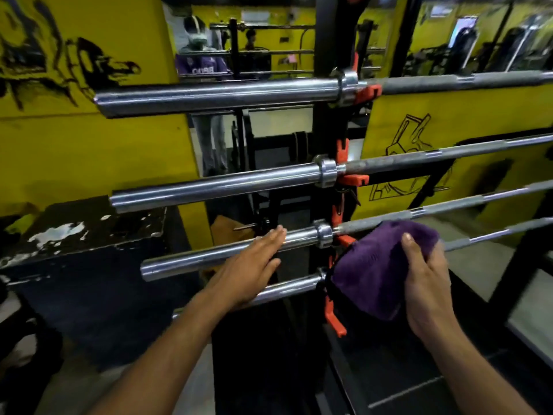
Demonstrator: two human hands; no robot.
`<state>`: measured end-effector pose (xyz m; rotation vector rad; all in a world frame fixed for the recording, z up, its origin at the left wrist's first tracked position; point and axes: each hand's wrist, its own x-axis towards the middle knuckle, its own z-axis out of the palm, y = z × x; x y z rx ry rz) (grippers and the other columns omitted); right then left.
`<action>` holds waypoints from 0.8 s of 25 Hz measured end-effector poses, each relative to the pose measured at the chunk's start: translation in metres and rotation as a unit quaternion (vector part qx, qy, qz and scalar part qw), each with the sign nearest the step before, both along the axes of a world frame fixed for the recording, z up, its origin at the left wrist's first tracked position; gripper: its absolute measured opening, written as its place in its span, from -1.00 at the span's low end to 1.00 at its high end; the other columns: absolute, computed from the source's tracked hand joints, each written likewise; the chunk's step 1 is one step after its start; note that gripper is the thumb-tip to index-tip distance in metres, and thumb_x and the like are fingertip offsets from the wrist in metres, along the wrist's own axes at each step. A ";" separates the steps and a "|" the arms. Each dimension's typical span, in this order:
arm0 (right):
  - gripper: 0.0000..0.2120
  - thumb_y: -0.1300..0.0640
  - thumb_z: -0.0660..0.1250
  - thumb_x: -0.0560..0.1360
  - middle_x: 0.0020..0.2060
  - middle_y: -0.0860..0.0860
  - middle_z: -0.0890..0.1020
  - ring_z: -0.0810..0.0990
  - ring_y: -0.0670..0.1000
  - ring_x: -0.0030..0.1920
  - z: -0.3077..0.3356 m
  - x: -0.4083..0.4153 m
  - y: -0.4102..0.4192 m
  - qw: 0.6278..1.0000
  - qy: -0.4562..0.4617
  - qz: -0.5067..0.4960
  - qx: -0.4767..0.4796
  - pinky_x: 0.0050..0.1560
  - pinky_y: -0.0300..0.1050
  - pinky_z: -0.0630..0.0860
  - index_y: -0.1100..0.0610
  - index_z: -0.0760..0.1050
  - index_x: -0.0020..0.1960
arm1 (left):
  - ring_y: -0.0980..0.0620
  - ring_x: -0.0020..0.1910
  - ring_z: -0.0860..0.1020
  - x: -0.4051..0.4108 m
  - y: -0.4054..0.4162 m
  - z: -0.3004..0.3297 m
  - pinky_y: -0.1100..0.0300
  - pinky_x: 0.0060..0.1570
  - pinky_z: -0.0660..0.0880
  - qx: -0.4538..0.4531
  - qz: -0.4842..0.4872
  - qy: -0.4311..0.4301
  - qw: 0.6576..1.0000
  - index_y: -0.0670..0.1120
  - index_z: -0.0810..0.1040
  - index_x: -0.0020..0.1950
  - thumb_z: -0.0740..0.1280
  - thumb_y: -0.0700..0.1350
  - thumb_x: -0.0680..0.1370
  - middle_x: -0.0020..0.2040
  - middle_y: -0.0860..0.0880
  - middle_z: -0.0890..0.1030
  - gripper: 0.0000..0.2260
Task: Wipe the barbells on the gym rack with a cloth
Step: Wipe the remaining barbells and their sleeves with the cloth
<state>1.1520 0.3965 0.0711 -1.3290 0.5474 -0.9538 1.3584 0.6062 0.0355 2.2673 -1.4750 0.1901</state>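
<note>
While the right hand (425,283) grips a bunched purple cloth (377,268), thumb on top and fingers curled behind, the left hand (251,265) is flat, fingers straight, laid against the sleeve of the third barbell (209,256) down. Head view only. Four barbells lie horizontal on orange hooks (353,179) of a black rack upright (326,130): top barbell (215,95), second barbell (215,184), third, and a lowest barbell (287,287) partly hidden by the left wrist. Long axes run left to right, rising slightly toward the right; thick sleeves left of the upright, thin shafts right of it. Cloth sits just right of the upright, in front of the third and lowest shafts; contact with either not clear. Right hand is nearer the shafts, left nearer the sleeves. Likely next: slide cloth along a shaft axis, left hand steadying. Behind: yellow wall (89,151), a worn black box (89,235) at left.
</note>
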 end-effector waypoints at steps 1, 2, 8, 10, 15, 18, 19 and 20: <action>-0.87 -0.12 0.32 0.58 0.05 -0.07 0.62 0.61 -0.10 0.08 0.002 0.010 -0.004 1.000 0.002 -0.014 -0.018 0.11 -0.05 0.52 -0.15 0.48 0.11 | 0.20 0.57 0.03 0.018 -0.009 -0.002 0.29 0.54 -0.02 0.015 -0.011 -0.013 1.000 -0.06 0.09 0.64 0.14 -0.02 0.69 0.61 0.09 0.05 -0.47; -0.94 -0.08 0.29 0.61 -0.02 -0.11 0.60 0.60 -0.13 0.00 0.001 0.022 -0.010 0.998 0.003 -0.034 -0.045 0.04 -0.12 0.50 -0.15 0.45 0.07 | 0.19 0.57 0.02 0.035 -0.019 -0.005 0.25 0.54 -0.01 0.026 -0.018 -0.022 0.999 -0.06 0.08 0.64 0.16 -0.02 0.68 0.61 0.08 0.04 -0.45; -0.67 -0.06 0.23 0.57 0.15 0.02 0.49 0.49 -0.01 0.12 -0.054 0.109 -0.042 0.927 0.089 0.024 -0.363 0.25 -0.18 0.40 -0.02 0.34 0.30 | 0.16 0.56 0.18 0.096 -0.051 -0.024 0.29 0.49 0.18 0.114 -0.041 -0.031 0.992 0.05 0.05 0.65 0.12 0.17 0.67 0.62 0.10 0.13 -0.41; -0.62 -0.05 0.22 0.60 0.26 0.02 0.50 0.47 0.09 0.22 -0.078 0.139 -0.055 0.823 0.193 0.030 -0.534 0.37 0.04 0.35 0.08 0.42 0.35 | 0.12 0.53 0.27 0.106 -0.054 -0.033 0.20 0.43 0.34 0.126 -0.049 -0.044 0.990 0.06 0.08 0.64 0.03 0.23 0.66 0.61 0.08 0.20 -0.42; -0.54 -0.17 0.15 0.60 0.44 0.04 0.42 0.40 0.16 0.36 -0.095 0.174 -0.063 0.724 0.328 0.022 -0.606 0.41 0.23 0.25 -0.01 0.43 0.43 | 0.10 0.45 0.38 0.104 -0.052 -0.037 0.24 0.32 0.40 0.099 -0.060 -0.100 0.988 0.01 0.14 0.63 0.04 0.18 0.69 0.56 0.04 0.32 -0.46; -0.56 -0.09 0.22 0.59 0.39 0.08 0.43 0.43 0.18 0.26 -0.091 0.174 -0.055 0.741 0.324 0.005 -0.588 0.25 0.15 0.36 0.05 0.43 0.41 | 0.11 0.44 0.40 0.106 -0.050 -0.036 0.24 0.25 0.47 0.098 -0.065 -0.102 0.988 0.03 0.14 0.63 0.02 0.19 0.69 0.56 0.06 0.33 -0.47; -0.55 -0.01 0.27 0.57 0.39 0.11 0.42 0.43 0.18 0.24 -0.093 0.168 -0.053 0.751 0.319 0.002 -0.579 0.23 0.13 0.37 0.07 0.40 0.43 | 0.11 0.42 0.41 0.107 -0.050 -0.036 0.24 0.21 0.50 0.098 -0.065 -0.104 0.988 0.03 0.14 0.63 0.03 0.20 0.69 0.55 0.06 0.34 -0.47; -0.50 0.10 0.32 0.54 0.38 0.15 0.40 0.43 0.20 0.23 -0.097 0.160 -0.050 0.767 0.312 0.008 -0.561 0.24 0.12 0.37 0.10 0.35 0.46 | 0.11 0.40 0.43 0.107 -0.050 -0.035 0.24 0.16 0.53 0.096 -0.062 -0.105 0.988 0.03 0.17 0.63 0.04 0.19 0.68 0.54 0.06 0.36 -0.47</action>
